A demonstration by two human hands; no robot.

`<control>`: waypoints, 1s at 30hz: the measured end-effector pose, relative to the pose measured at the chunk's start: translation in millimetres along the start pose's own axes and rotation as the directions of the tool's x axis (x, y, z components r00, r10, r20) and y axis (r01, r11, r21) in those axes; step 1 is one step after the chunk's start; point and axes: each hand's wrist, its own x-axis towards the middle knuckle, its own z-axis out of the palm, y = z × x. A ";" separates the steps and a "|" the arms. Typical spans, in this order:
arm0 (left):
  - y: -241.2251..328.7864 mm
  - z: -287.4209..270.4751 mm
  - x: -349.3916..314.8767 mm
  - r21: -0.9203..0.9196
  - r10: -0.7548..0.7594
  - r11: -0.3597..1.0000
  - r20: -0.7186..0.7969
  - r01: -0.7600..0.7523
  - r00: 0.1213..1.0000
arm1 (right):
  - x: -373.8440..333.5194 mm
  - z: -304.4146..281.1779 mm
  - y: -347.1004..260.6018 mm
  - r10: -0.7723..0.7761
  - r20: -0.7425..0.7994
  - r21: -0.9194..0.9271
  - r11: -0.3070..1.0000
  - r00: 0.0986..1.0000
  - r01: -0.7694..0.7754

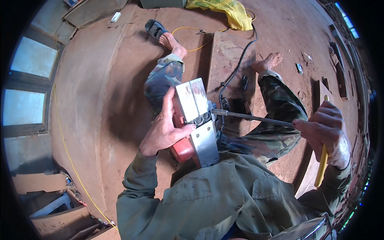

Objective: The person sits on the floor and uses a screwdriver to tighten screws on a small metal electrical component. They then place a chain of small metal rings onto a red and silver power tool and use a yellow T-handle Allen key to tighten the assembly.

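My left hand (165,127) grips a red electric hand planer (206,146), tilted over my lap with its flat metal sole facing up. The thumb rests near the dark cutter slot, where several round bolt heads show. In my right hand (326,130) is a T-handle socket wrench (262,119). Its yellow crossbar sticks out above and below the closed fingers. The wrench's long steel shaft runs left to the planer, and its socket end meets the planer's side edge by the cutter slot. Whether the socket sits over a bolt I cannot tell.
Between my legs lies a wooden board (228,52) with a black cable (241,60) across it and small dark items on it. A yellow bag (236,15) and yellow cord lie farther off. Wood scraps (60,222) sit lower left; planks (340,70) line the right.
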 end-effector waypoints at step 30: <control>9.6 5.4 6.9 -0.106 -0.120 0.987 -0.020 0.117 0.993 | -9.8 8.0 -20.6 -0.218 0.049 -0.277 0.935 0.975 0.223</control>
